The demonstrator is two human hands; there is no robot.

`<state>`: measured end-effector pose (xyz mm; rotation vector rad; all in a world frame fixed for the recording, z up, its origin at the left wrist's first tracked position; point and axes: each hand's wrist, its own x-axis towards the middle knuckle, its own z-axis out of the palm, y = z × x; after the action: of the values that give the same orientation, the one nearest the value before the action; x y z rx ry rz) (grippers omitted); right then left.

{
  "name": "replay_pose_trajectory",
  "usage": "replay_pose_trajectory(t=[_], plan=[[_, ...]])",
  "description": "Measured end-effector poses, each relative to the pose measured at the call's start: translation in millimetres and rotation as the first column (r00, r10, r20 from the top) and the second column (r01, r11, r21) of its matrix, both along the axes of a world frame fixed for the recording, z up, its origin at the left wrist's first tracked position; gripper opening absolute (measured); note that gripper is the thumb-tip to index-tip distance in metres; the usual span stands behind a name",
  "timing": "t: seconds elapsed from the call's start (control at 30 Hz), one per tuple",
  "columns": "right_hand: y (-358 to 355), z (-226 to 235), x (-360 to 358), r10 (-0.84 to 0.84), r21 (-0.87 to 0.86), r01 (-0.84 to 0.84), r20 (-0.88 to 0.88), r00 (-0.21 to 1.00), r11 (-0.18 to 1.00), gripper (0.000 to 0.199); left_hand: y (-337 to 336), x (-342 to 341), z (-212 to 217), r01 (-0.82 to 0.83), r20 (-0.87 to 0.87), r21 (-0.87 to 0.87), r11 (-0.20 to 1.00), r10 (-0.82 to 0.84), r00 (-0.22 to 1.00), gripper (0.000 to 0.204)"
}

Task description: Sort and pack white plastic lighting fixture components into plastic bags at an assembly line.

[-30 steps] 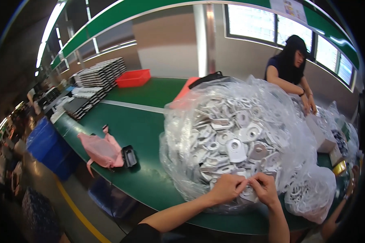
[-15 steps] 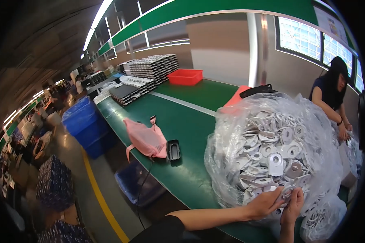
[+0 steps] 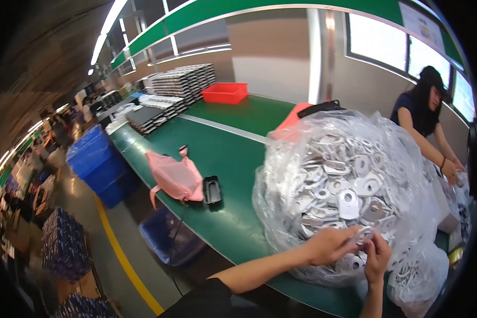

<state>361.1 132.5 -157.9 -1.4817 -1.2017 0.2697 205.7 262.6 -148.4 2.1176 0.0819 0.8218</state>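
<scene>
Part pinched between left hand and right hand, near both grips, over pile; long axis unclear.

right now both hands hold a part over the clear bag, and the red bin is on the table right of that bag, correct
Not quite: the head view shows the red bin left of the clear bag. It is on the table, and the left hand and right hand hold a part over the bag.
</scene>
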Motion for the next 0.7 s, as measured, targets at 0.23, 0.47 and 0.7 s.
replay_pose_trajectory(t=[0.23,0.47,0.7], plan=[[7,8,3,-0.058,-0.01,0.059,0.073,0.996,0.998,0.022,106,-47,13,-0.394,0.272,-0.234,0.889,0.449,0.851,0.016],[11,7,1,-0.145,0.035,0.142,0.142,0.979,0.989,0.012,268,-148,-15,-0.57,-0.076,-0.795,0.209,0.897,0.435,0.027],[8,6,0,-0.176,0.058,0.168,0.211,0.962,0.984,0.011,275,-181,-20,-0.875,-0.27,-0.35,0.336,0.858,0.438,0.061]])
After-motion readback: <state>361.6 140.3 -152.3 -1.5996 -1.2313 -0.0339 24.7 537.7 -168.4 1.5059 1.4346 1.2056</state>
